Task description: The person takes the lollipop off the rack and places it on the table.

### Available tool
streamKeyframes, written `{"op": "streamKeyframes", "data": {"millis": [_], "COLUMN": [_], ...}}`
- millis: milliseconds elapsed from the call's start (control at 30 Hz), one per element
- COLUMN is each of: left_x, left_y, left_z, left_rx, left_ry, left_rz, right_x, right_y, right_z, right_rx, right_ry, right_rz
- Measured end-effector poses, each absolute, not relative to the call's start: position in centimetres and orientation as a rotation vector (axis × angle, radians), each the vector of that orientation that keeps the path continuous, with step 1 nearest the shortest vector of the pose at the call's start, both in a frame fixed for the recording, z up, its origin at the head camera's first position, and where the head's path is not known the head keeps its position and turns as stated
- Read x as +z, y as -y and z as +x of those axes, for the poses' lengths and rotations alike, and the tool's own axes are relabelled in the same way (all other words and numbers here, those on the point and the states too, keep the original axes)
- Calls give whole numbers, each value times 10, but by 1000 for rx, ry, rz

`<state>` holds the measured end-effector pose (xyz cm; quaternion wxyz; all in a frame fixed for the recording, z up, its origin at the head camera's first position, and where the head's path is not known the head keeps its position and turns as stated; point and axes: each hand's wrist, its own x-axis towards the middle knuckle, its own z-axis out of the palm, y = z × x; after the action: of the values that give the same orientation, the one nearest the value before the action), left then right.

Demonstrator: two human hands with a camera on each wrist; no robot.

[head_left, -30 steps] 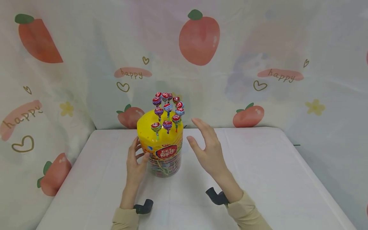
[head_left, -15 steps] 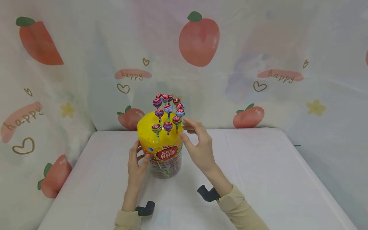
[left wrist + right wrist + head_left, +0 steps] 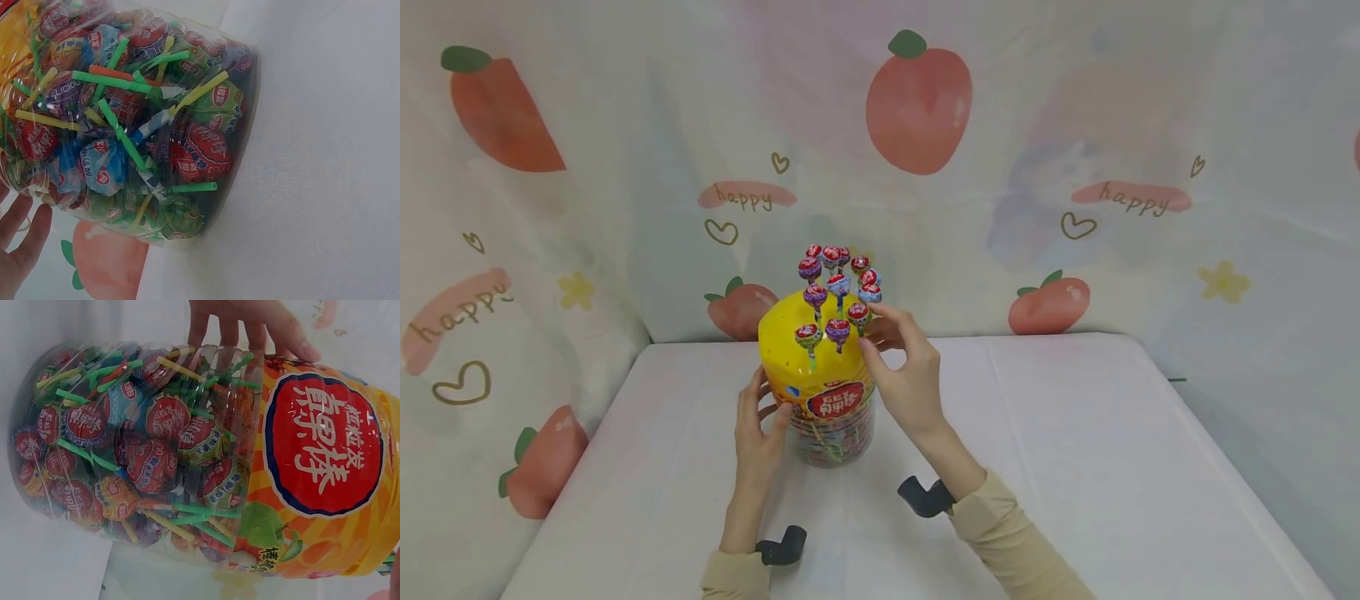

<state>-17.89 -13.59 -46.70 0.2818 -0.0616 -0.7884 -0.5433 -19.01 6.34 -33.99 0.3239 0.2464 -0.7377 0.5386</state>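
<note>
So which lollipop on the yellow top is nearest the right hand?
The rightmost lollipop of the front three: the right hand has its thumb at that stick alone.

The lid (image 3: pixel 784 335) is bright yellow — the sleeves (image 3: pixel 1021 540) beige.

The left grip (image 3: pixel 15 259) touches a clear jar (image 3: pixel 215 200) packed with wrapped lollipops (image 3: pixel 200 153) on a white surface (image 3: pixel 331 156).
</note>
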Motion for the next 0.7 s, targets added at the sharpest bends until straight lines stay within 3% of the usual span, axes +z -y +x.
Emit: {"op": "streamKeyframes", "data": {"millis": [700], "left_x": [-467], "left_y": [133], "left_z": [-179], "left_rx": [-1480], "left_ry": [2105], "left_rz": [-143], "right_x": [-343], "right_y": [-56], "right_z": [-198], "right_rx": [1384], "right_ry": [1803], "right_rz": [604]}}
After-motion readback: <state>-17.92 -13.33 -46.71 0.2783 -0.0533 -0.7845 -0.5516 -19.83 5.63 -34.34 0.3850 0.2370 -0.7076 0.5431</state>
